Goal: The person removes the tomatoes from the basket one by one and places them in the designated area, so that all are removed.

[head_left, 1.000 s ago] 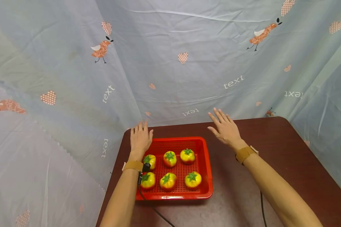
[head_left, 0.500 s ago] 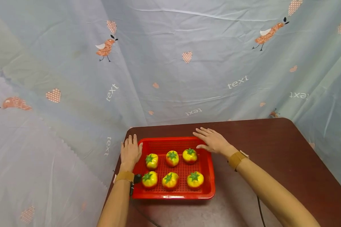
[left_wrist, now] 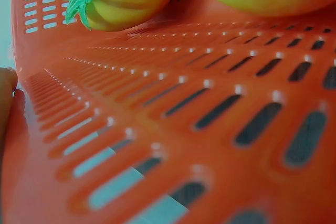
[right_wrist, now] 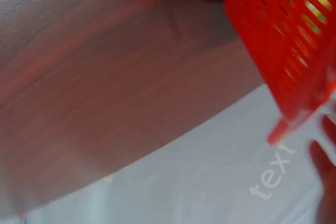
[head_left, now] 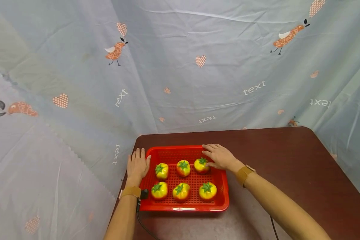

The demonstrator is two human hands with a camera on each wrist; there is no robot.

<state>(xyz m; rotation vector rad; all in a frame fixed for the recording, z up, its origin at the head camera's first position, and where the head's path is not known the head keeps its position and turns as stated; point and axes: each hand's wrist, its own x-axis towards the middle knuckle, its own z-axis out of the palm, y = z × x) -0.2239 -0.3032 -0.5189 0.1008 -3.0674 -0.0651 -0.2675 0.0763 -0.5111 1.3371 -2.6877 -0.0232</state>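
A red perforated basket (head_left: 186, 208) on the dark table holds several yellow-red fruits with green leafy tops, such as the one at its front right (head_left: 208, 191). My left hand (head_left: 137, 167) lies along the basket's left rim, fingers straight and pointing away. Over the back right corner reaches my right hand (head_left: 222, 157), fingers extended, the thumb overlapping the back right fruit (head_left: 201, 165); whether it touches is unclear. In the left wrist view the basket's slotted wall (left_wrist: 210, 93) fills most of the picture. Blurred fingers (right_wrist: 321, 156) show beside the basket corner in the right wrist view.
The brown table (head_left: 282, 166) extends to the right of the basket. A grey-blue printed curtain (head_left: 180, 73) hangs behind it and along both sides. Dark cables (head_left: 144, 227) run from the wrist straps toward the near edge.
My right hand has moved left and down, from beside the basket to over its back right corner. My left hand has shifted down and left to the left rim.
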